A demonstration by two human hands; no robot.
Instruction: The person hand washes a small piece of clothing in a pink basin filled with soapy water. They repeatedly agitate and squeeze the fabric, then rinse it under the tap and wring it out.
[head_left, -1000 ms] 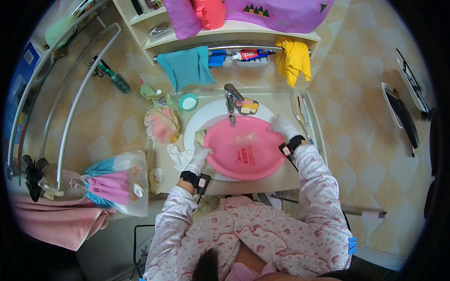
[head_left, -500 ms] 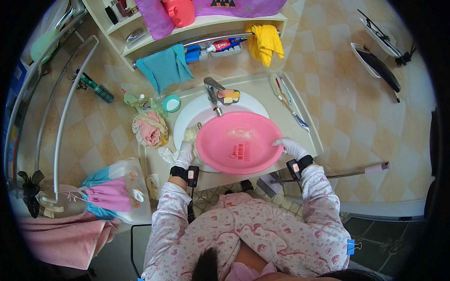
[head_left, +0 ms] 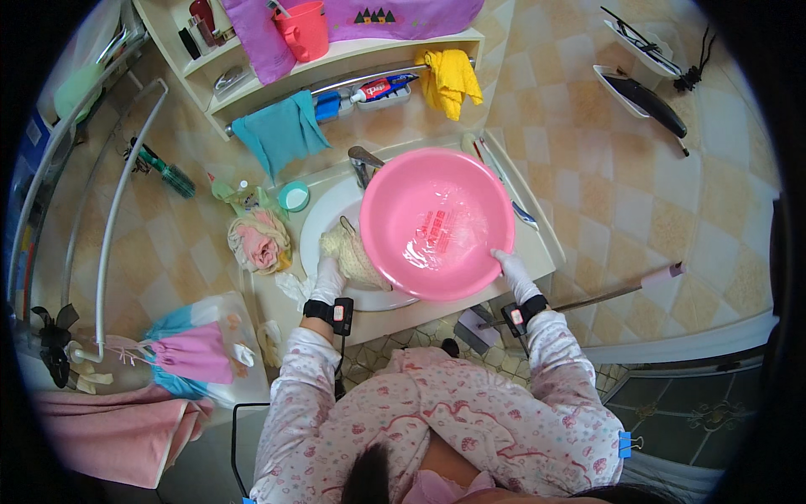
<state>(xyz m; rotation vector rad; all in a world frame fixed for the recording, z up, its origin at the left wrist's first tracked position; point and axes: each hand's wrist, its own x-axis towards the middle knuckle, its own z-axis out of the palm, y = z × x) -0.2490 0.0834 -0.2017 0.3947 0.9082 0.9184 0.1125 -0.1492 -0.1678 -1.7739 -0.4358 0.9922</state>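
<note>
A round pink plastic basin (head_left: 403,202) sits over the right side of the white washbasin (head_left: 312,220), with a little water glinting on its bottom. My gloved right hand (head_left: 514,272) grips the basin's near right rim, thumb on the inside. Beside the basin, a cream knitted cloth (head_left: 346,252) lies bunched in the washbasin. My gloved left hand (head_left: 330,275) is closed at the cloth's left edge, its fingertips partly hidden. Behind the basin stands a metal tap (head_left: 363,160), half covered by the pink rim.
Left of the washbasin are a pink-and-cream cloth bundle (head_left: 260,242), a teal round tub (head_left: 294,196) and crumpled white tissue (head_left: 295,287). Brushes (head_left: 525,215) lie along the counter's right edge. Above hang a blue towel (head_left: 284,133) and a yellow towel (head_left: 452,82).
The pink basin has shifted right and away, its inside turned more toward me. More of the knitted cloth shows beside my left hand. The whole view has shifted slightly.
</note>
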